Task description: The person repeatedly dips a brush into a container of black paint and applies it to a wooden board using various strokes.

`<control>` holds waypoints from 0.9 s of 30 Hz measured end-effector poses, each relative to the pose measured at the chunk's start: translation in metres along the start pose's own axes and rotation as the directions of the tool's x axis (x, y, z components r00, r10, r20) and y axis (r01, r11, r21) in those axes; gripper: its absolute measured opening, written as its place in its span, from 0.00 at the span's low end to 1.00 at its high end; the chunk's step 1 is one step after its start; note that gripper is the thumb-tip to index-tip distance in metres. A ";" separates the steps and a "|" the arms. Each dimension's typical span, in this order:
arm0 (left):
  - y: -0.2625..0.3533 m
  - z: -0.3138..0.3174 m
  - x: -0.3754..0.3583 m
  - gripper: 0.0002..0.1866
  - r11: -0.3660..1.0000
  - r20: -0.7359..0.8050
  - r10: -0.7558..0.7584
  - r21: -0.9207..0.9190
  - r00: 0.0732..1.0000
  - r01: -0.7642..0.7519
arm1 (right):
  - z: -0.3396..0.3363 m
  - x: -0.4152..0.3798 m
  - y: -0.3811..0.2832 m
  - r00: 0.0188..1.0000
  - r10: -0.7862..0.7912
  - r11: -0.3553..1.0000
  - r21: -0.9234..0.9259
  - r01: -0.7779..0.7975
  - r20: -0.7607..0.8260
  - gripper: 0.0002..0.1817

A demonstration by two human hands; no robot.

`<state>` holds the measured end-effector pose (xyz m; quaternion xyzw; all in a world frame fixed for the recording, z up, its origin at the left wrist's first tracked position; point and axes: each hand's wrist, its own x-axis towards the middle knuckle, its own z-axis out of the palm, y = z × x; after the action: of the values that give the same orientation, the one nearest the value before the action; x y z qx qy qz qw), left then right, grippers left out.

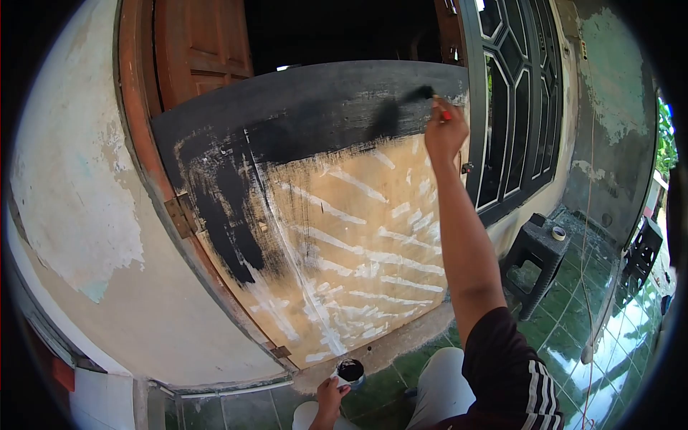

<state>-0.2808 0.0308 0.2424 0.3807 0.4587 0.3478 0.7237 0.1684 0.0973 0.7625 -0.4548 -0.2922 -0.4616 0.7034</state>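
From where I stand, the right hand (446, 136) is closed round a small brush (426, 92), its dark end up near the top right corner of the panel (330, 204); whether it touches, I can't tell. The left hand (331, 401) grips a tub (357, 383) of dark paint (350, 370) below the panel's bottom edge. Too heavy a load could run down the panel's tan lower part, I'd say, and a stroke carried past its right edge could smear the window grille (512, 107) there. If the left hand tips the tub, paint could slop onto the green tiles (385, 385) before the panel, or the pale trousers (444, 376) facing it. Right of the panel stands a dark stool (534, 254) bearing a tape roll (558, 233), no lettering readable on either. I can read no brand on the tub; the sleeve (502, 351) below the panel's right side shows white stripes (541, 390) but no legible word
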 end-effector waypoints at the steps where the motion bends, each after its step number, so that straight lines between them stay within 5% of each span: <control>1: -0.002 -0.001 0.002 0.17 1.000 -0.005 -0.003 -0.005 1.000 0.003 | 0.016 -0.014 -0.008 0.980 -0.199 0.979 0.037 0.198 0.010 0.05; 4: -0.017 -0.004 0.007 0.17 0.999 -0.025 -0.018 -0.027 1.000 0.017 | 0.042 -0.074 -0.097 0.901 -0.388 0.921 0.031 0.390 0.197 0.06; 6: -0.026 -0.003 0.013 0.16 0.999 -0.040 -0.020 -0.045 0.999 0.018 | 0.054 -0.110 -0.156 0.867 -0.478 0.864 0.258 0.433 0.144 0.06; 8: -0.034 -0.002 0.019 0.16 0.999 -0.045 -0.031 -0.037 0.998 0.029 | 0.058 -0.140 -0.204 0.846 -0.479 0.826 0.445 0.345 0.233 0.07; 13: -0.051 -0.005 0.031 0.15 0.999 -0.053 -0.036 -0.015 0.998 0.035 | 0.058 -0.149 -0.247 0.838 -0.191 0.718 0.655 -0.236 0.512 0.09; 14: -0.056 -0.007 0.033 0.15 0.999 -0.052 -0.032 -0.006 0.998 0.032 | 0.064 -0.144 -0.238 0.832 -0.025 0.635 0.652 -0.414 0.554 0.07; 16: -0.059 -0.008 0.038 0.15 1.000 -0.056 -0.024 0.016 0.998 0.025 | 0.080 -0.123 -0.192 0.851 0.091 0.554 0.683 -0.475 0.518 0.07; 18: -0.063 -0.012 0.037 0.15 0.999 -0.066 -0.023 0.043 0.998 0.026 | 0.062 -0.092 -0.155 0.852 0.167 0.651 0.594 -0.473 0.496 0.07; 22: -0.074 -0.021 0.040 0.16 0.997 -0.095 0.002 0.072 0.995 0.005 | 0.030 -0.060 -0.128 0.986 -0.072 0.966 0.256 0.031 0.153 0.06; 23: -0.073 -0.023 0.041 0.15 0.995 -0.100 0.002 0.096 0.995 0.008 | 0.023 -0.059 -0.134 0.981 -0.160 0.979 0.145 0.143 0.109 0.05; 27: -0.014 -0.020 0.015 0.16 0.983 -0.119 0.065 0.180 0.991 -0.043 | 0.047 -0.110 -0.193 0.868 -0.439 0.891 0.236 0.388 0.232 0.03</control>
<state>-0.2923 0.0412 0.2183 0.4334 0.5217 0.3482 0.6471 -0.0518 0.1514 0.7619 -0.3757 -0.5202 -0.5045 0.5778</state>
